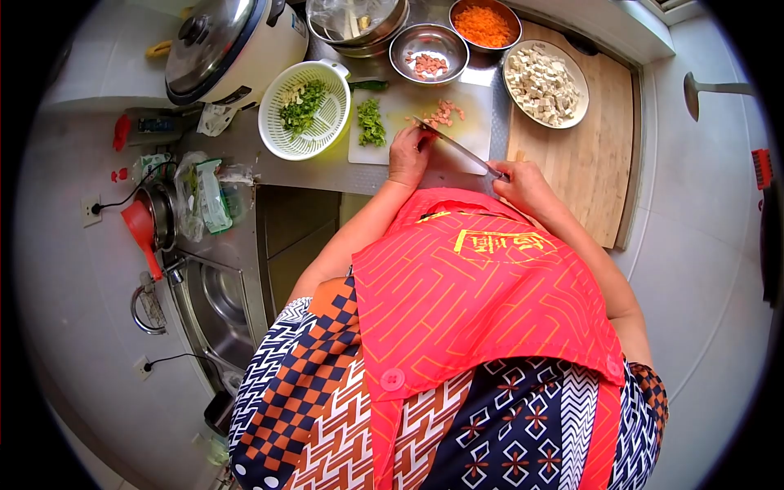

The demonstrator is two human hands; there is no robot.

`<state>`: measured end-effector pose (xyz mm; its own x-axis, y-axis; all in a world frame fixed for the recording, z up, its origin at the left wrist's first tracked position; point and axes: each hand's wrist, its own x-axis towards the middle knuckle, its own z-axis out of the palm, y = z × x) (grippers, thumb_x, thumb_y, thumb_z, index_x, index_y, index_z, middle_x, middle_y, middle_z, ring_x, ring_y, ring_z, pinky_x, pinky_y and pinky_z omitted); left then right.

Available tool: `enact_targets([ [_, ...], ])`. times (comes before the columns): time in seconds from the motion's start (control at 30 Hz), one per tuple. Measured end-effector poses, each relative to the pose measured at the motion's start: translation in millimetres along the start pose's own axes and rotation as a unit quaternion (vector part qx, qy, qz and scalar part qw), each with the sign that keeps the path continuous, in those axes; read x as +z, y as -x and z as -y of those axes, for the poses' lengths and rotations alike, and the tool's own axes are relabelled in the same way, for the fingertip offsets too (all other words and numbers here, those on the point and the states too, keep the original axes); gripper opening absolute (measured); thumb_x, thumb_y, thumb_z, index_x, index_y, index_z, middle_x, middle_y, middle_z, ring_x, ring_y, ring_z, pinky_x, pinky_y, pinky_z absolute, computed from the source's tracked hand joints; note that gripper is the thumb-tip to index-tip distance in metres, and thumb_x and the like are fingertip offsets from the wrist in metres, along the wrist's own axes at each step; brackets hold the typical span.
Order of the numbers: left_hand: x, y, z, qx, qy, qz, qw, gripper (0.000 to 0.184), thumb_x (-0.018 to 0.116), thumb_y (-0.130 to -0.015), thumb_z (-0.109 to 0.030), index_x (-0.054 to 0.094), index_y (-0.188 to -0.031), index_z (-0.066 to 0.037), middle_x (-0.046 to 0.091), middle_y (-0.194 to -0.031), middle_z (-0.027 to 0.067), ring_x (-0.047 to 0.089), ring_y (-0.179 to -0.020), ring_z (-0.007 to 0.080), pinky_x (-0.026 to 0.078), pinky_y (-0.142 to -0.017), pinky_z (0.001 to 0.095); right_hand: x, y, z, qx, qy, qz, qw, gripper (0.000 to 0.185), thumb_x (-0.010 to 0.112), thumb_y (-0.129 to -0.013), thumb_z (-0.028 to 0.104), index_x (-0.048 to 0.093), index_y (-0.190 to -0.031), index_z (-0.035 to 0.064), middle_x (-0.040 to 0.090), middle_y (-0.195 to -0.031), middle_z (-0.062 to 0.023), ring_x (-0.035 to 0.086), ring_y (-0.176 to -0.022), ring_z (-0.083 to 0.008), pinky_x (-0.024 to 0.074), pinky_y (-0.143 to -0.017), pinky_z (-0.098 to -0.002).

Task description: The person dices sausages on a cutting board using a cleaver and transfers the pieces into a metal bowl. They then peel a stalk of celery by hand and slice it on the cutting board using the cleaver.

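Observation:
My right hand [521, 186] is wrapped round the handle of a kitchen knife [460, 149], whose blade slants up and left across a white cutting board [400, 96]. Beside the blade's tip end, my left hand [410, 157] rests at the board's near edge with its fingers curled; what they hold, if anything, is hidden. Small diced pink pieces [445, 113], perhaps sausage, lie just beyond the blade. A pile of chopped greens [371, 122] sits on the board's left side.
Around the board stand a white colander [263, 122] with chopped greens, a steel bowl [429, 76] of pink pieces, a bowl of shredded carrot [482, 28] and a plate of diced tofu-like cubes [545, 84]. A wooden board [584, 175] lies right, a rice cooker [269, 57] and sink [220, 294] left.

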<state>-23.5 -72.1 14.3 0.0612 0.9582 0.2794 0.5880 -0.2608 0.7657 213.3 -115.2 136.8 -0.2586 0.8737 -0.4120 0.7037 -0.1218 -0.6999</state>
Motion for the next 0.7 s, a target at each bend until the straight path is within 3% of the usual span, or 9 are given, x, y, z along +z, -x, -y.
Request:
enact_targets([
  [0.03,-0.3,-0.2,-0.6,-0.002,0.003,-0.001,1.0,0.008,0.066,-0.077,-0.007,0.065,-0.085,-0.007,0.064,-0.088,0.0116,0.059,-0.087,0.0339,0.048,-0.077,0.0408,-1.5,-0.1,3.5,0.011,0.013,0.011,1.0,0.035,0.059,-0.079,0.013,0.067,-0.112,0.0056,0.065,-0.09,-0.0256,0.068,-0.08,-0.0348,0.0527,-0.077,-0.0386],
  [0.23,-4.2,-1.3,-2.6,0.003,0.002,0.001,1.0,0.008,0.066,-0.077,-0.007,0.065,-0.086,-0.007,0.064,-0.089,0.0117,0.059,-0.087,0.0335,0.048,-0.078,0.0404,21.8,-14.0,-15.3,-0.022,0.005,-0.018,1.0,0.037,0.059,-0.076,0.011,0.067,-0.113,0.0057,0.065,-0.089,-0.0252,0.066,-0.082,-0.0375,0.0526,-0.078,-0.0409],
  [0.7,-5.0,1.1,-5.7,0.004,0.016,-0.011,1.0,0.01,0.064,-0.077,-0.005,0.066,-0.087,-0.006,0.065,-0.09,0.0121,0.06,-0.088,0.033,0.048,-0.077,0.0397,12.9,-10.9,-4.3,-0.002,-0.025,0.0,1.0,0.038,0.058,-0.077,0.011,0.066,-0.113,0.0041,0.065,-0.088,-0.0263,0.067,-0.081,-0.0357,0.0526,-0.077,-0.0401],
])
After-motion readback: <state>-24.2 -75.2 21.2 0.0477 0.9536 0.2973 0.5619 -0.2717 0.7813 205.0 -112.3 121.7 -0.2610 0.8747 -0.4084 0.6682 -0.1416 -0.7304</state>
